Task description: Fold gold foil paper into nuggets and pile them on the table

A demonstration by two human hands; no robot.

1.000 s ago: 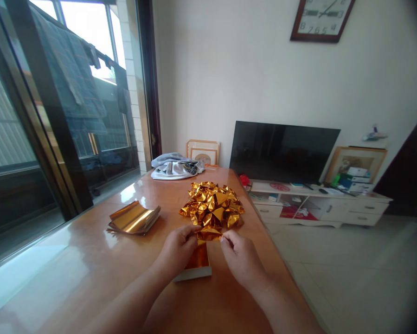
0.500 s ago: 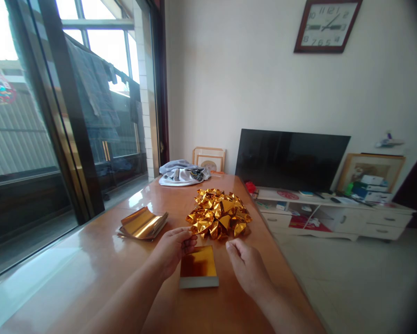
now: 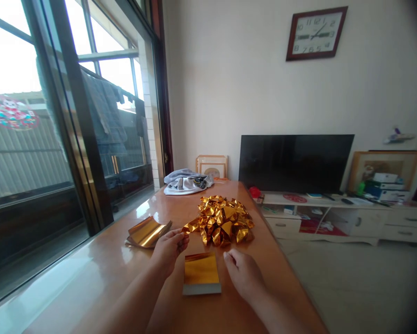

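My left hand [image 3: 170, 248] is closed, its thumb and fingertips pinching one end of a folded gold foil paper piece [image 3: 191, 226]. That piece is at the left side of a heap of folded gold foil papers [image 3: 227, 218] on the table. My right hand [image 3: 245, 273] is curled closed over the table, and nothing shows between its fingers. Between my hands lies a squared stack of gold foil paper [image 3: 202, 270] with a pale front edge. Left of it is a looser pile of gold foil sheets [image 3: 147, 232], with the top sheet curling; my left hand partly covers its near side.
A glossy wooden table [image 3: 125, 287] runs away from me, its right edge dropping to a tiled floor. Grey cloth [image 3: 187, 181] lies at its far end. Beyond are a television [image 3: 295, 162] and a white cabinet [image 3: 281, 225]. Glass sliding doors [image 3: 79, 139] line the left side.
My left hand has shifted left, bringing the folded piece out to the left side of the heap. My right hand has barely moved. The camera view has tilted and turned slightly.
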